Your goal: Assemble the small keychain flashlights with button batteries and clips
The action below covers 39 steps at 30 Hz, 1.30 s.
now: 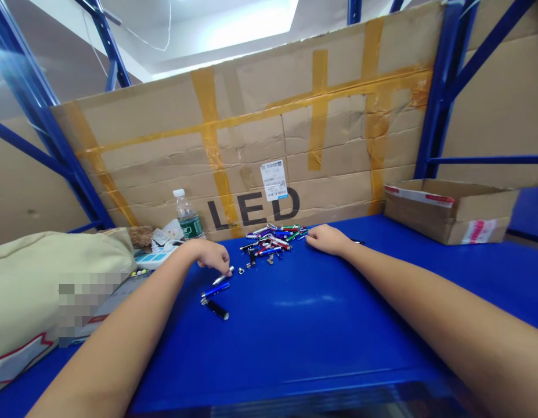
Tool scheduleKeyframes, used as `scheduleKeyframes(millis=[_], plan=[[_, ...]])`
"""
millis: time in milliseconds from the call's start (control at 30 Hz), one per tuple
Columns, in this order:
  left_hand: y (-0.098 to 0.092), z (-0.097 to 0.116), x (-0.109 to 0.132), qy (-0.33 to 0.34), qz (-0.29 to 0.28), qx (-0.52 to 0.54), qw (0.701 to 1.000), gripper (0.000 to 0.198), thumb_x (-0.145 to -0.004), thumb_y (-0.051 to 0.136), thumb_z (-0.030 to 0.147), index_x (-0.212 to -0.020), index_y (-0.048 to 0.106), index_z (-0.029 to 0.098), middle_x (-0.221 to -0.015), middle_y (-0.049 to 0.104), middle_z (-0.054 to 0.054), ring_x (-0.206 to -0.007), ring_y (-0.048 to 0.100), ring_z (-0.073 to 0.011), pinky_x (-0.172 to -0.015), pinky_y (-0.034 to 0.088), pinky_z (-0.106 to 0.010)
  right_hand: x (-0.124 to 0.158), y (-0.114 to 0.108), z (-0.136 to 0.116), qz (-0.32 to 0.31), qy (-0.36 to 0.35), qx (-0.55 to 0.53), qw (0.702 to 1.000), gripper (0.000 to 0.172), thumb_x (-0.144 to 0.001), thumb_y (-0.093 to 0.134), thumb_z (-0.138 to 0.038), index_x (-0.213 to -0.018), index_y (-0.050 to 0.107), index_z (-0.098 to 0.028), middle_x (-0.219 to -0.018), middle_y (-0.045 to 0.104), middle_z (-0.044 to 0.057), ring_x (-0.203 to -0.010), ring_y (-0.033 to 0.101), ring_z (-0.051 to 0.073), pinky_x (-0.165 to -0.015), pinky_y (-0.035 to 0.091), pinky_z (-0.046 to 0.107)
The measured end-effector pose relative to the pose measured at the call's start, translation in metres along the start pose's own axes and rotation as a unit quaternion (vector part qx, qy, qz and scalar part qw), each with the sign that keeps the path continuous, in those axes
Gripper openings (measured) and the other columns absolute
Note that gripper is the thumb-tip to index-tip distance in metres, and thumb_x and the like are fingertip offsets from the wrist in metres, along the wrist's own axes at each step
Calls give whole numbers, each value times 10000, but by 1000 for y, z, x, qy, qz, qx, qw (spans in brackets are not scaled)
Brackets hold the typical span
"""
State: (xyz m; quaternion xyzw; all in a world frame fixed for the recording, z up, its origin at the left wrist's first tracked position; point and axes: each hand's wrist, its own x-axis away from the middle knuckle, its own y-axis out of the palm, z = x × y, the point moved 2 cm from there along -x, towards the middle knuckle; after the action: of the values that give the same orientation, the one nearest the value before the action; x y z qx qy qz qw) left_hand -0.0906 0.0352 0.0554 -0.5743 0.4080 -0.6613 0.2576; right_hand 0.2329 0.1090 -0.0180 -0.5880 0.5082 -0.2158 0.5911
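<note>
On the blue table (321, 325) lies a pile of small coloured pen-like torches (275, 238) near the cardboard wall. My left hand (212, 255) is curled, its fingertips pinching a silver torch (224, 275) just left of the pile. Below it lie a blue torch (215, 289) and a black torch (216, 309), side by side. My right hand (327, 239) rests on the table at the pile's right edge, fingers bent toward the torches; what they hold, if anything, is hidden.
A taped cardboard sheet marked LED (260, 151) stands behind the table. An open cardboard box (447, 212) sits at the right. At the left are a water bottle (188, 217), a cream bag (46, 290) and small clutter. Blue rack posts (438, 98) flank the scene.
</note>
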Motion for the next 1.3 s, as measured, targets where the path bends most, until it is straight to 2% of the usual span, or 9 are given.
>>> scheduleKeyframes(millis=[67, 200, 267, 333, 467, 633, 867, 1067, 1300], plan=[[-5, 2, 0, 18, 62, -7, 998, 331, -715, 560, 505, -747, 623, 181, -664, 547, -9, -578, 452, -137, -520, 338, -245, -5, -2, -2, 0, -3, 47, 999, 310, -821, 410, -341, -621, 586, -184, -698, 642, 77, -604, 531, 178, -527, 265, 281], [-18, 14, 3, 70, 251, 24, 965, 408, -838, 407, 531, -768, 571, 164, -764, 601, -32, -684, 528, -163, -624, 392, -263, -14, -4, -1, -1, -9, 92, 996, 335, -852, 400, -334, -752, 674, -170, -843, 697, 124, -722, 608, 221, -556, 304, 283], [-20, 27, 2, 86, 296, 54, 950, 419, -870, 361, 534, -796, 545, 166, -768, 608, -31, -691, 544, -163, -635, 408, -263, -17, -4, 0, -4, -6, 94, 996, 331, -854, 408, -327, -773, 688, -169, -870, 704, 129, -750, 623, 229, -574, 326, 281], [-18, 47, -2, 115, 287, 65, 949, 383, -886, 355, 506, -819, 528, 171, -759, 618, -25, -698, 564, -164, -639, 422, -259, -18, -3, 1, -6, 0, 93, 996, 330, -855, 415, -323, -784, 698, -170, -888, 709, 130, -767, 632, 231, -588, 345, 279], [-10, 91, -18, 178, 253, 10, 951, 259, -893, 370, 364, -896, 556, 184, -850, 664, -37, -764, 600, -179, -682, 440, -266, -18, -4, 2, -8, 4, 94, 996, 328, -861, 416, -313, -828, 712, -176, -920, 714, 124, -803, 638, 223, -614, 370, 274], [-15, 118, -42, 155, 282, -96, 942, 276, -856, 390, 342, -934, 592, 171, -939, 671, -96, -786, 615, -232, -655, 441, -300, -17, -5, 0, -4, 6, 98, 995, 346, -869, 404, -322, -845, 717, -177, -924, 717, 126, -812, 641, 222, -617, 372, 272], [-20, 108, -52, 130, 339, -67, 929, 304, -888, 326, 339, -991, 560, 175, -988, 667, -94, -848, 621, -223, -700, 441, -294, -17, -6, 1, 6, 1, 101, 995, 351, -872, 391, -329, -846, 708, -182, -921, 721, 113, -800, 643, 216, -585, 344, 272], [-21, 91, -50, 114, 364, -44, 923, 283, -891, 319, 373, -942, 524, 185, -876, 655, -76, -758, 600, -212, -628, 407, -282, -18, -4, 5, 5, 2, 100, 995, 357, -884, 386, -345, -866, 700, -178, -938, 714, 108, -816, 637, 213, -592, 344, 265], [-19, 88, -53, 123, 360, -35, 924, 207, -899, 336, 354, -930, 479, 208, -806, 652, -48, -695, 604, -199, -608, 407, -275, -18, -5, 4, 6, 5, 109, 994, 366, -901, 371, -357, -892, 697, -190, -959, 711, 93, -836, 633, 204, -632, 368, 254]])
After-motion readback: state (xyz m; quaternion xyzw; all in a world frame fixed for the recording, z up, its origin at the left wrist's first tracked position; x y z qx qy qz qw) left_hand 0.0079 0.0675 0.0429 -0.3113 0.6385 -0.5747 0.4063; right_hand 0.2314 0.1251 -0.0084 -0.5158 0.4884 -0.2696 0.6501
